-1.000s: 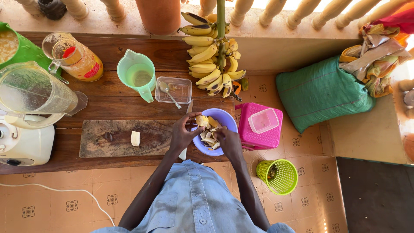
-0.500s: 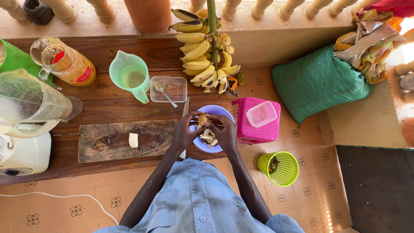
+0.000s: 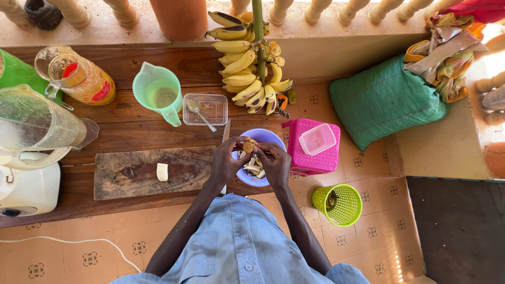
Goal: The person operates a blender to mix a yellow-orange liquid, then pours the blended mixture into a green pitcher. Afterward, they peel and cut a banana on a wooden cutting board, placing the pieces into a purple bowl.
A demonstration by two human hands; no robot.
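Two hands are working together over the round lilac plastic bowl (image 3: 273, 141), which is sitting at the front right corner of the dark wooden table (image 3: 142, 131). The left hand (image 3: 225, 162) and the right hand (image 3: 275, 164) are both closing their fingers around a small partly peeled yellow banana (image 3: 248, 145), held just above the bowl's rim; loose peel strips (image 3: 253, 167) are lying inside the bowl beneath it. Fingertips of both hands are curling tightly against the fruit, with no visible gap; exactly which fingers are pinching the peel cannot be told.

Hazards, as judged from this position:
- The soft fruit is being gripped at its end only, so it could be slipping or breaking and dropping among the peels.
- The bowl is overhanging the table edge slightly, so downward pressure from either wrist could be tipping it toward the tiled floor (image 3: 68, 247).
- A long steel-bladed knife (image 3: 226, 132) is lying just beside the left hand, partly under it, so a sideways move could be bringing skin onto the edge.

A peeled banana piece (image 3: 162, 171) is resting on the worn wooden cutting board (image 3: 131, 173), well apart from the hands.
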